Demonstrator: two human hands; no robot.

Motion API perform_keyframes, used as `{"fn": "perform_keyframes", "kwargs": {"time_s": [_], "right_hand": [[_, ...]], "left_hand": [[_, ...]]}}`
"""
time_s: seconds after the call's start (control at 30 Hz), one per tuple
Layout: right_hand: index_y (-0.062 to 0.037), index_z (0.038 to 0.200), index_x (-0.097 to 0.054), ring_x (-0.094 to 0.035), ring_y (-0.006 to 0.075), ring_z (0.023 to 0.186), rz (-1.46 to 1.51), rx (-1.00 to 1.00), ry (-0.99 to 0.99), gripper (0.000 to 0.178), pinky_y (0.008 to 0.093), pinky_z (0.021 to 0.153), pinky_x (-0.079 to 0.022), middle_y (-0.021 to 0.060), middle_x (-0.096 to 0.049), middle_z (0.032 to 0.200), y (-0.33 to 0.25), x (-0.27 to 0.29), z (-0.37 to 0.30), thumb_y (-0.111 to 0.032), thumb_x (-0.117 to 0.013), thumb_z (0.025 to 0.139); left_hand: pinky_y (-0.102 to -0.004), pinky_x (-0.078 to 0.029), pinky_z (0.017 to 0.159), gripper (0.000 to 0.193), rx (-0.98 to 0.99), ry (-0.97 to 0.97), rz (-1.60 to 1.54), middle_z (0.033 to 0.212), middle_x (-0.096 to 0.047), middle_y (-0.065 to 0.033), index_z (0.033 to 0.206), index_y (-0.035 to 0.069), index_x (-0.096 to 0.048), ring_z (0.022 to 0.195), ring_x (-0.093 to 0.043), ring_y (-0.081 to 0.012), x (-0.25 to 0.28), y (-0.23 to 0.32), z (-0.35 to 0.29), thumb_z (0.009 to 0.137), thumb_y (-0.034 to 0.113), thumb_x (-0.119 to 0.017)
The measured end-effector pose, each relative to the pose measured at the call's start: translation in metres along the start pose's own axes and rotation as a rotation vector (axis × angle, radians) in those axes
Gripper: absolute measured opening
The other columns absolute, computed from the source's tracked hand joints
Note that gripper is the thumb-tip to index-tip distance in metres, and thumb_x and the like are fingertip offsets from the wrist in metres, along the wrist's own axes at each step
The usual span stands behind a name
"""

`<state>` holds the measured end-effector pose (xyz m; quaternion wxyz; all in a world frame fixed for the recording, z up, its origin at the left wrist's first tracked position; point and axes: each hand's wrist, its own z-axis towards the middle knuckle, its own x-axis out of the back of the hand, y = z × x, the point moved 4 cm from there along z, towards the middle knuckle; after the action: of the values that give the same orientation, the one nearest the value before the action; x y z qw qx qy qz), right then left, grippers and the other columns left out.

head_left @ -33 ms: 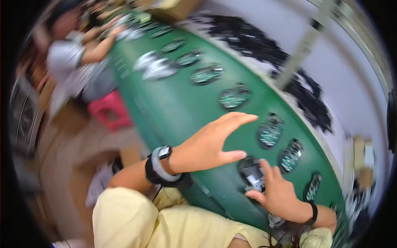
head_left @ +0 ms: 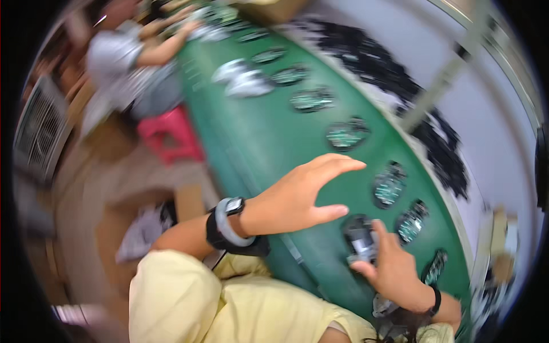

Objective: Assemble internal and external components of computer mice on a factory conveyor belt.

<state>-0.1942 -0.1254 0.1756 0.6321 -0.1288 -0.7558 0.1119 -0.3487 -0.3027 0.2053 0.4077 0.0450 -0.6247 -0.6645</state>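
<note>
In the middle of the picture my left hand point(head_left: 303, 197) reaches over the green table with thumb and fingers spread, holding nothing. A dark oval shell point(head_left: 357, 231) with a grey-white piece inside is just right of its thumb. My right hand point(head_left: 394, 266) has its thumb at the shell's lower end and its forefinger along the right edge; the other fingers are hidden. Beyond my hands lie similar dark shells with green circuit boards, the closest being one shell point(head_left: 390, 186) and another shell point(head_left: 413, 223) further right.
More board-filled shells line the green table point(head_left: 246, 137), with silvery-white pieces point(head_left: 243, 79) toward the far left. Black parts point(head_left: 372, 60) are heaped beyond the far edge, near a metal post point(head_left: 440, 86). Another person point(head_left: 117, 63) works at the far left, by a pink stool point(head_left: 171, 134).
My view has swung slightly, so the table and its shells sit further right in the picture. Both hands keep nearly the same pose, the left still spread, the right still at the dark shell.
</note>
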Motion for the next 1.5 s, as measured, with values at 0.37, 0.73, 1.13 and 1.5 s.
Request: {"fn": "perform_keyframes", "kwargs": {"time_s": [0.37,0.73,1.13,1.5], "right_hand": [[0.0053,0.127,-0.041,-0.06,0.044,0.067,-0.538,0.031,0.037,0.065,0.0493,0.062,-0.047,0.0249,-0.061,0.067,0.003,-0.032,0.011,-0.047,-0.052,0.089],[-0.0034,0.118,-0.055,-0.053,0.0281,0.06,-0.56,-0.007,0.296,0.04,0.0384,0.059,-0.043,0.0135,-0.056,0.066,-0.055,-0.01,0.016,-0.032,-0.059,0.09],[0.0031,0.143,-0.021,-0.022,0.0367,0.138,-0.166,0.358,-0.04,0.081,0.0412,0.112,-0.018,0.0231,-0.022,0.148,-0.174,-0.096,0.048,-0.015,-0.066,0.079],[-0.0043,0.135,-0.042,-0.032,0.0332,0.135,-0.058,0.446,0.233,0.057,0.0396,0.11,-0.027,0.0153,-0.039,0.143,-0.179,-0.125,0.092,-0.004,-0.058,0.08]], "left_hand": [[-0.0323,-0.047,0.083,0.039,0.604,0.888,-0.105,0.116,-0.057,-0.0068,0.118,0.006,-0.056,0.102,-0.055,-0.0192,-0.062,-0.078,-0.288,0.081,0.013,-0.066],[-0.041,-0.041,0.098,0.094,1.371,2.166,-0.027,0.128,-0.045,-0.0287,0.129,-0.013,-0.033,0.115,-0.05,-0.0364,-0.075,-0.354,-0.658,0.063,0.033,-0.083],[-0.038,-0.051,0.073,0.033,1.643,1.649,-0.598,0.091,-0.064,-0.0136,0.105,0.003,-0.061,0.084,-0.064,-0.0272,-0.092,-0.474,-0.785,0.082,0.026,-0.06],[-0.0376,-0.051,0.07,0.039,1.443,1.914,-0.696,0.098,-0.059,-0.0105,0.112,0.005,-0.051,0.083,-0.062,-0.0262,-0.184,-0.424,-0.723,0.093,0.038,-0.047]]}}
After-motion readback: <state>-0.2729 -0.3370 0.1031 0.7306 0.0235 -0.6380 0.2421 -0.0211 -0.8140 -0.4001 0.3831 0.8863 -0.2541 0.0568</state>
